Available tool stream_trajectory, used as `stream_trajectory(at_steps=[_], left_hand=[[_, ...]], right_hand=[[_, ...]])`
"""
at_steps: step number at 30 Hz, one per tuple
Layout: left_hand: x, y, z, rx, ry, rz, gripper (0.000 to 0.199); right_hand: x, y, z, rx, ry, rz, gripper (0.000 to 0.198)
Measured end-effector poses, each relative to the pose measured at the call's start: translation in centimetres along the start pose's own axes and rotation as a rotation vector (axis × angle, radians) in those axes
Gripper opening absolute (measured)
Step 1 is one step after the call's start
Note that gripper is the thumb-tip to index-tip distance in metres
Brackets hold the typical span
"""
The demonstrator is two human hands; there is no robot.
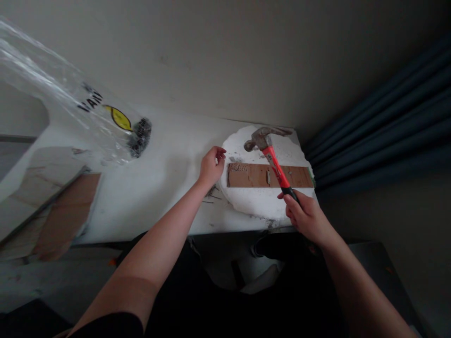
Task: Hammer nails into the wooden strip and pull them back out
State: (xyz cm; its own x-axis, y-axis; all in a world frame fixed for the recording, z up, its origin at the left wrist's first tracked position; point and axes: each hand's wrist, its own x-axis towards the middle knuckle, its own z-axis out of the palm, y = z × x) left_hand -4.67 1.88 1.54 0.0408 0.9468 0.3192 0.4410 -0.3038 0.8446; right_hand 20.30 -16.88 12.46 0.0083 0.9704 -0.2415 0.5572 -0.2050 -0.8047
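Note:
My right hand (303, 215) grips a claw hammer (275, 164) by its black grip. The hammer has a red shaft and a worn metal head, and it is raised over a narrow brown wooden board (252, 176). That board lies across a white round slab (246, 199) and has a cluster of small marks at its left end. Just left of the board, my left hand (212, 165) is closed in a pinch; what sits between its fingertips is too small to make out. Several thin dark nails (212, 192) lie on the table below my left wrist.
A clear plastic bag (105, 117) with dark contents at its end lies on the white table (151, 197) at the left. Flat brown boards (66, 211) rest at the table's left front. Dark blue curtains (384, 112) hang at the right, beside a wall (211, 61) behind the table.

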Motion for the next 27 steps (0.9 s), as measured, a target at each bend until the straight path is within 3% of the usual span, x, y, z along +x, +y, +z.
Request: stream_trajectory(at_steps=[4,6,12,16,21,23,25,27], left_hand=[[0.1,0.0,-0.3,0.005,0.043,-0.033,0.031],[0.1,0.1,-0.5,0.014,0.054,-0.037,0.032],[0.2,-0.1,-0.7,0.031,0.024,-0.043,0.023],[0.3,-0.1,-0.8,0.14,-0.086,0.002,0.02],[-0.3,1.0,-1.5,0.231,-0.316,0.235,0.022],[-0.4,0.8,-2.2,0.258,-0.285,0.183,0.025],[-0.4,-0.3,-3.4,0.324,-0.21,0.014,0.022],[-0.4,-2.0,-4.6,0.471,-0.328,-0.084,0.009]], right_hand=[[0.6,1.1,1.9,-0.147,-0.047,-0.015,0.041],[0.6,1.1,2.2,-0.09,-0.015,-0.014,0.039],[-1.1,-1.3,-0.1,0.102,0.055,0.011,0.041],[-1.1,-0.9,-0.3,0.093,0.044,0.044,0.043],[1.0,1.1,0.6,0.079,0.001,0.073,0.043],[2.0,1.7,0.8,0.077,-0.018,0.089,0.042],[2.7,2.3,1.0,0.073,-0.037,0.11,0.041],[3.3,2.9,1.2,0.059,-0.049,0.125,0.04]])
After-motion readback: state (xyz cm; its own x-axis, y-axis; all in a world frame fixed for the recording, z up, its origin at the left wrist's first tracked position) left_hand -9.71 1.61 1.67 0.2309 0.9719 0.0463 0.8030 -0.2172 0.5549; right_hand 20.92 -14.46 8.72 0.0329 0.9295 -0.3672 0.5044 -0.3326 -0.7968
